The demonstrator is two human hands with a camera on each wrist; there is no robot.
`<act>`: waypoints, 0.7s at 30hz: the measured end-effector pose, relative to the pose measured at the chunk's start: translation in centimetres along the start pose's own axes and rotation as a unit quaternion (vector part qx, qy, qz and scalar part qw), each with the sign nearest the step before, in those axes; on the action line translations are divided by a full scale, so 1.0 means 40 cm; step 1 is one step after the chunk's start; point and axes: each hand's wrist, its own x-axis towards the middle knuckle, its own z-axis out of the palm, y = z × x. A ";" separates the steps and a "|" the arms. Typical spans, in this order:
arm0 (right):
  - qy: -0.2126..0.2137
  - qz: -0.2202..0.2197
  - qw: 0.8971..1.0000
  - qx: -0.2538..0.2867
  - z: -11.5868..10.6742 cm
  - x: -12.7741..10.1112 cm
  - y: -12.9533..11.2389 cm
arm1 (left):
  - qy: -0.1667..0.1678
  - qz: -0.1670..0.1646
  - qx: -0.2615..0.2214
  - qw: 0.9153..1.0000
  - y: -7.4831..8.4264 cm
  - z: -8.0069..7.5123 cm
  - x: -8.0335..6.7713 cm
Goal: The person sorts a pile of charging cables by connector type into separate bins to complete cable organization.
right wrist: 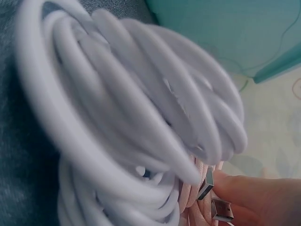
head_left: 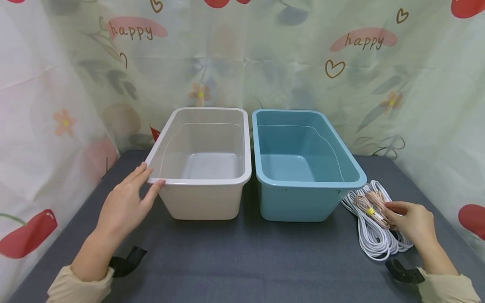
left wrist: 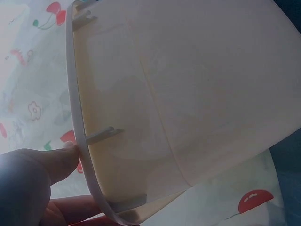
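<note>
The left hand point(head_left: 123, 206) rests straight-fingered on the rim of the cream rectangular plastic bin point(head_left: 204, 198). Beside it stands a blue plastic bin point(head_left: 299, 202). The right hand point(head_left: 411, 221) pinches a pink coiled cable point(head_left: 373, 202) lying on white coiled cord point(head_left: 373, 242).

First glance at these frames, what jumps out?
Two empty bins stand side by side mid-table: a white bin on the left and a blue bin on the right. The left hand touches the white bin's near corner rim. The right hand pinches a pink cable lying on the coiled white cable.
</note>
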 end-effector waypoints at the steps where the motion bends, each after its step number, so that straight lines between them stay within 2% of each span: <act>1: 0.000 0.002 1.000 0.001 0.001 0.001 0.002 | -0.001 0.000 0.000 1.000 0.000 0.001 0.000; 10: 0.013 0.016 1.000 0.001 0.014 0.016 0.037 | -0.002 0.000 0.003 1.000 0.000 0.001 0.000; 14: 0.021 0.020 0.999 0.018 0.002 0.012 0.015 | -0.001 -0.001 0.002 1.000 0.000 0.001 0.001; 21: 0.039 -0.013 0.999 0.029 -0.032 0.006 -0.030 | -0.003 -0.002 0.003 1.000 -0.003 0.002 0.001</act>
